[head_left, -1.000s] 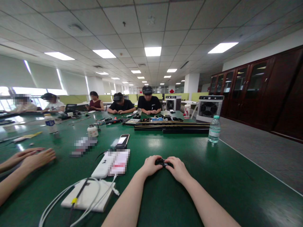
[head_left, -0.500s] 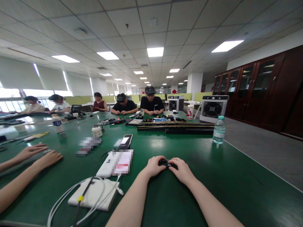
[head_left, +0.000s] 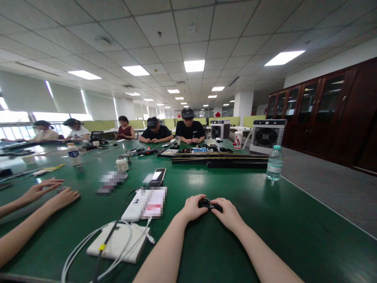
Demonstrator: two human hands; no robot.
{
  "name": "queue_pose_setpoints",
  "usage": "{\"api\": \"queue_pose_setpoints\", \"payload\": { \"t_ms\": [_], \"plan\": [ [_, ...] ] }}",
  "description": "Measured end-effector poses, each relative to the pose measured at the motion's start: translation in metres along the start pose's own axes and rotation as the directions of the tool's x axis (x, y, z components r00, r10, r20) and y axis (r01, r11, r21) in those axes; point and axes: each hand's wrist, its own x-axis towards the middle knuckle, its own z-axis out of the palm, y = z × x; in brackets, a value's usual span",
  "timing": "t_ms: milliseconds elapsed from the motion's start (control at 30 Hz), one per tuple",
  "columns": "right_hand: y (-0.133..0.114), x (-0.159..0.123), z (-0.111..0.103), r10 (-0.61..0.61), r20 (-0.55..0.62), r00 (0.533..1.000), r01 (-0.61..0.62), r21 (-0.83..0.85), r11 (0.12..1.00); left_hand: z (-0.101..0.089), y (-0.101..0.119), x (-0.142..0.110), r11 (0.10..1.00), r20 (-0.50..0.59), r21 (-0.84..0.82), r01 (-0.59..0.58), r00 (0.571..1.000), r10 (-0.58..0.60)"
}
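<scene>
In front of me, a small dark black object (head_left: 207, 204) is held low over the green table (head_left: 253, 232). My left hand (head_left: 194, 206) curls its fingers round the left end. From the other side, my right hand (head_left: 228, 211) grips the right end between thumb and fingers. Both hands rest at the tabletop, a short gap apart. The fingers cover much of the object, so its exact kind cannot be made out.
Left of my arms lie a white power bank (head_left: 132, 208), a phone (head_left: 157, 177) and a white box (head_left: 118, 243) with looped cables. A water bottle (head_left: 274, 163) stands right. Black rails (head_left: 235, 160) lie ahead. A co-worker's hands (head_left: 60, 198) are at left; several people sit beyond.
The whole view has shifted slightly to the right. My hands keep nearly the same grip on the black object. At left, a co-worker's far hand has lifted its fingers a little.
</scene>
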Motion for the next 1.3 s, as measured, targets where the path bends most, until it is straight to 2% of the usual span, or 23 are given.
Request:
{"api": "queue_pose_setpoints", "payload": {
  "t_ms": [1300],
  "plan": [
    [-0.0007,0.0,0.0,0.007,-0.002,1.0,-0.007,0.014,1.0,-0.0004,0.0012,-0.0007,1.0,-0.001,-0.004,0.011,1.0,-0.011]
  ]
}}
